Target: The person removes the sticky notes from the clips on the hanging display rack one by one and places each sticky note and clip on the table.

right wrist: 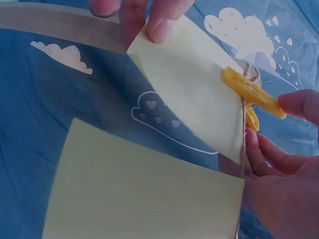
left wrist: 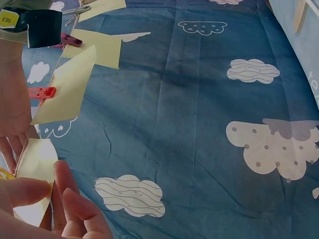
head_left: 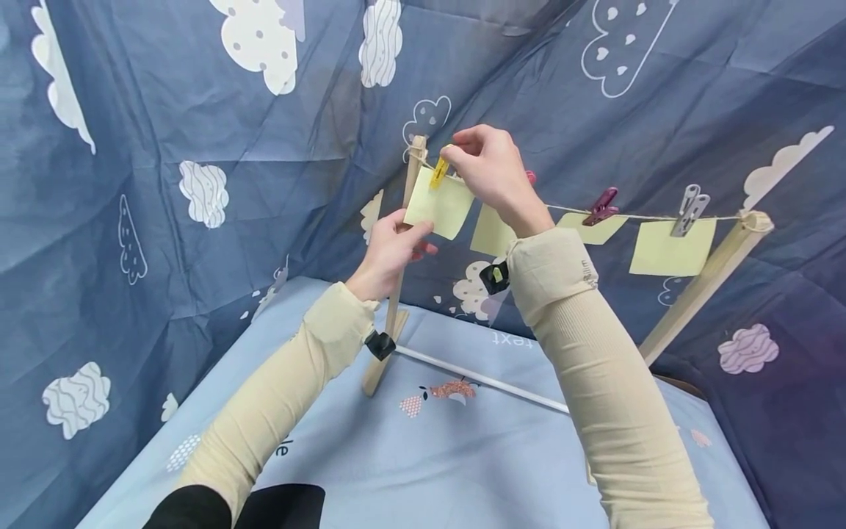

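A pale yellow paper note (head_left: 446, 209) hangs at the left end of a thin string (head_left: 644, 217). My left hand (head_left: 390, 246) pinches its lower edge between thumb and fingers. Up at the note's top edge, my right hand (head_left: 492, 165) pinches a yellow clothespin (head_left: 439, 174) by its handles. In the right wrist view, that clothespin (right wrist: 254, 92) straddles the note's edge along the string, the thumb on one handle and fingers at the other. The left wrist view shows the left thumb on the note's face (left wrist: 37, 162).
Further right along the string, a red clothespin (left wrist: 42, 93), a purple one (head_left: 601, 207) and a grey one (head_left: 689, 211) hold more notes. Wooden posts (head_left: 413, 173) stand at both ends. A white rod (head_left: 482, 378) runs low between them, over light blue cloth (head_left: 396, 455).
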The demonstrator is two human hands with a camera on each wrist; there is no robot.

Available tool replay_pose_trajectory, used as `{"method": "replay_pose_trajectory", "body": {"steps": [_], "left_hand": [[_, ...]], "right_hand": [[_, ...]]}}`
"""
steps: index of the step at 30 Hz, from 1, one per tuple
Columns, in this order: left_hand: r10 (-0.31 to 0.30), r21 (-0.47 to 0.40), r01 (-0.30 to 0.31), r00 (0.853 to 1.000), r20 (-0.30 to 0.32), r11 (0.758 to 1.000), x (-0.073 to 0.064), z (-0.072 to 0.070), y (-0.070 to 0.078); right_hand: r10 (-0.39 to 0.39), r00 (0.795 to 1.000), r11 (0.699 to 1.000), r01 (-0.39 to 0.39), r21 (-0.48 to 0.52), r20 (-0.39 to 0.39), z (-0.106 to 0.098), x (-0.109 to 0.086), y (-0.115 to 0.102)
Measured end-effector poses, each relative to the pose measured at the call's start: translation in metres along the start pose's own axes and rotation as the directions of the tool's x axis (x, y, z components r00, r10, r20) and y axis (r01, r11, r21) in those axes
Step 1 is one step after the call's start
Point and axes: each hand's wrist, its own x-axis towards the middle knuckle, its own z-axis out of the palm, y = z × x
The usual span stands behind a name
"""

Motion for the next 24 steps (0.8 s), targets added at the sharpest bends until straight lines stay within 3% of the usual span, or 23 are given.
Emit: {"method": "replay_pose_trajectory", "body": {"steps": [8, 17, 24], "left_hand": [[0.001, 0.016, -0.001, 1.0, 0.005, 1.0, -0.0013, -0.0015, 0.0013], [-0.013, 0.038, 0.013, 1.0, 0.011, 0.999, -0.0024, -0.0018, 0.0], [-0.012, 0.038, 0.011, 1.0, 0.017, 0.999, -0.0016, -0.0015, 0.0015]], "right_hand": [[0.022, 0.999, 0.997, -0.025, 0.074, 0.034, 0.0001, 0.001, 0.003], [-0.012, 0.997, 0.999, 0.009, 0.041, 0.077, -0.004, -0.0024, 0.0045], [-0.047, 0.997, 0.999, 0.046, 0.016, 0.063, -0.0031, -0.0016, 0.0027]]}}
